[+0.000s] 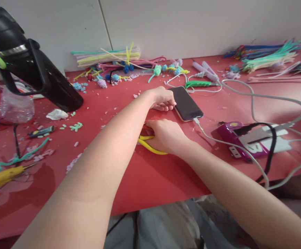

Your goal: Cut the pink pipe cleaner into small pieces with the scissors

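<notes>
My left hand reaches across the red table with its fingers curled in, right beside the left edge of a black-screened phone. Anything inside those fingers is hidden. Just below it, my right hand is closed around a hand tool with yellow handles. A bit of orange-red shows near its fingertips. My left forearm and the right hand cover the tool's working end, so its kind does not show. A white charging cable is plugged into the phone's lower end.
A black bottle stands at the left, near a yellow glue gun. Pipe cleaners and small craft pieces lie along the wall. A green-handled cutter rests behind the phone. A purple power strip with looping cables sits right.
</notes>
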A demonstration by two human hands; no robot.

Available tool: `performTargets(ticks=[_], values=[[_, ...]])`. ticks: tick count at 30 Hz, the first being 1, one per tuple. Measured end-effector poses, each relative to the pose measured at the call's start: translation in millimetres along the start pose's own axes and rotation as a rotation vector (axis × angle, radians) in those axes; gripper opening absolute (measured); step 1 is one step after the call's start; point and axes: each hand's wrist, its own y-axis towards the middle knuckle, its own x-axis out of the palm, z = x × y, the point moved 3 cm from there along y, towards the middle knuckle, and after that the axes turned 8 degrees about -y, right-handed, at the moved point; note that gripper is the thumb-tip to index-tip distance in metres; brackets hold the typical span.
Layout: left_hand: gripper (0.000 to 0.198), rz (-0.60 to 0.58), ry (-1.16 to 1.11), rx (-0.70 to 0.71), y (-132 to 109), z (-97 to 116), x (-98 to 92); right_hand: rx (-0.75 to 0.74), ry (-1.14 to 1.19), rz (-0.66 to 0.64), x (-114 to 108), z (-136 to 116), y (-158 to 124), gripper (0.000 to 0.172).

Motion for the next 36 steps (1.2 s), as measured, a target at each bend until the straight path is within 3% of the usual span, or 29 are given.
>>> performTargets(ticks=[19,23,26,36], values=[[0.009,-0.016,-0.047,0.001,5.0,-3.5,-2.6,0.007,-0.027,-0.017,-1.0,-1.5,0.0,0.046],[0.003,-0.04,-0.061,-0.008,5.8,-4.3,-3.2,0.014,-0.045,-0.029,-0.7,-1.4,1.2,0.047],[0.01,-0.053,-0.056,-0.007,4.6,-3.4,-2.3,0.007,-0.043,-0.016,0.5,-0.9,1.7,0.048],[0.009,-0.009,-0.024,-0.01,6.4,-3.8,-0.7,0.003,-0.043,-0.018,0.1,-1.0,1.3,0.033]])
